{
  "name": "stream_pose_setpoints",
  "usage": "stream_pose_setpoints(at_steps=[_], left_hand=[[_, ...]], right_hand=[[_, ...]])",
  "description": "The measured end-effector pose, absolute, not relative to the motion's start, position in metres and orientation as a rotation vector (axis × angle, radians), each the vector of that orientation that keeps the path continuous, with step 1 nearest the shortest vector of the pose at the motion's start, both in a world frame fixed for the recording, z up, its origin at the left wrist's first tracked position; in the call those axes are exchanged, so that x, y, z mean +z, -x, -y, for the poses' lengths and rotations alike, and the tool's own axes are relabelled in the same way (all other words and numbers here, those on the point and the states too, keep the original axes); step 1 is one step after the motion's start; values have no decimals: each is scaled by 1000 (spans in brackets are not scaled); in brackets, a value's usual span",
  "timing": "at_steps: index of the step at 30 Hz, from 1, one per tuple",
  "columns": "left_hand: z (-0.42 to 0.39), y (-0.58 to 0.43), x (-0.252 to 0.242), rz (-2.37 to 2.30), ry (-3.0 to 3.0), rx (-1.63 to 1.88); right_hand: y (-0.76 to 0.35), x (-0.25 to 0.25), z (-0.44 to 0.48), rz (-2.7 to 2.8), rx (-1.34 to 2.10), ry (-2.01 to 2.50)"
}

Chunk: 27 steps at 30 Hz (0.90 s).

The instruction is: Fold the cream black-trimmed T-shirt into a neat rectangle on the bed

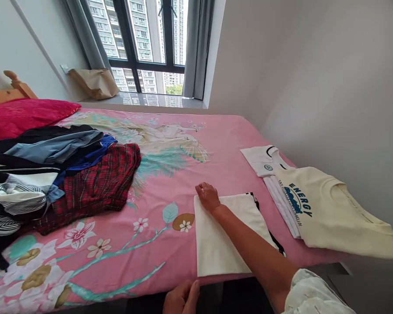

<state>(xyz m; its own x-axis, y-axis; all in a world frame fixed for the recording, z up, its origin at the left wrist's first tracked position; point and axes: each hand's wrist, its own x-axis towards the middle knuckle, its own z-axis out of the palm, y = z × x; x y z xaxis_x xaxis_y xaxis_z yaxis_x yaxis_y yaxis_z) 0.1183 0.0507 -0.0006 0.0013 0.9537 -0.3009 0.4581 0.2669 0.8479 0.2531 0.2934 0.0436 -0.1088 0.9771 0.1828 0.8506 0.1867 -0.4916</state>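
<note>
A folded cream garment (229,235) with black trim on its right side lies flat near the bed's front edge. My right hand (208,198) reaches across it to its far left corner, fingers curled and closed over the cloth there. My left hand (182,297) is low in the view, just beneath the garment's near left corner. Its thumb and fingers are pressed together, and what they hold, if anything, is hidden. To the right lies a cream shirt (334,218) with "ENERGY" lettering, partly over folded white clothes (281,205).
Loose clothes, including red plaid fabric (98,183) and a blue-grey piece (55,147), are heaped on the left. A red pillow (29,114) is behind them. The floral pink bedsheet (170,183) spreads between. A brown paper bag (96,83) rests on the windowsill.
</note>
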Motion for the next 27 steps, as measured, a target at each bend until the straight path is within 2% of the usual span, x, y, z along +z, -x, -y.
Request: stream_pose_setpoints(at_steps=[5,10,15,19,24,27], left_hand=[[-91,-114,38,-1628,-1277,874],[-124,-127,42,-1385,-812,796],[-154,-144,52,-1064,-642,721],[-182,-172,74,-1125,-681,651],[-214,-210,127,-1158,-786,551],[-225,-232,182,-1071,-953,507]], right_hand=[[-279,57,-231,1996,410,1497],[-312,27,-171,2019,679,1421],[-325,16,-147,1708,638,1465],[-327,21,-136,1539,668,1436],[-350,30,-123,1047,641,1571],[-363,54,-130,640,1036,1478]])
